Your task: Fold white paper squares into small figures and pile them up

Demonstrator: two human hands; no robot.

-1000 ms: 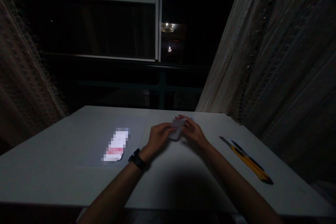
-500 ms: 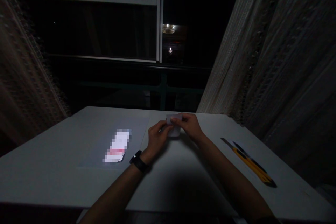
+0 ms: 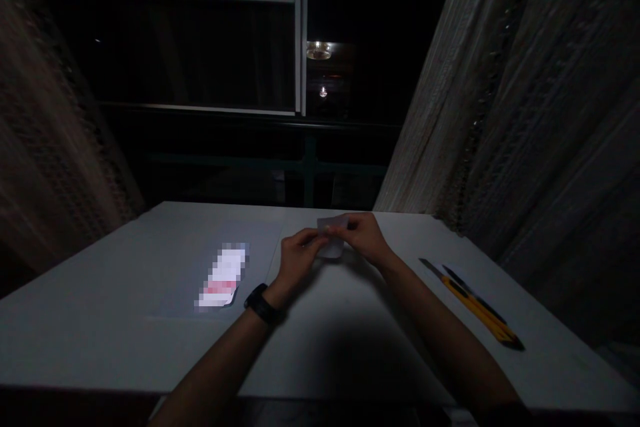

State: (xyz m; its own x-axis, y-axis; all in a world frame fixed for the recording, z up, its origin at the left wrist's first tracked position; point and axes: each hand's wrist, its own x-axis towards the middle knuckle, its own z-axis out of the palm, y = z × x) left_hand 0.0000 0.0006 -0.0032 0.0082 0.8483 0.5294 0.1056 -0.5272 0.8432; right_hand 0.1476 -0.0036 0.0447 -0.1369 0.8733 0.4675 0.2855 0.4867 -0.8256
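A small pale piece of paper [image 3: 334,250] is held up over the far middle of the white table [image 3: 150,353]. My left hand [image 3: 300,257] pinches it at its left side, thumb and fingers closed; a dark watch sits on that wrist. From the right, my right hand [image 3: 364,235] grips the same paper, its thumb across the front near the other thumb. The fingertips behind the paper are hidden. Dim light keeps folds or marks on it from showing clearly.
To the left, a lit phone [image 3: 223,277] with a blurred-out screen lies on a pale sheet [image 3: 173,293]. At the right lie a yellow utility knife [image 3: 477,307] and a thin dark pen-like tool [image 3: 473,292]. Curtains [image 3: 425,127] flank a dark window behind the table.
Both hands stay on the paper in nearly the same place. The right thumb has shifted slightly, and the view has moved a little.
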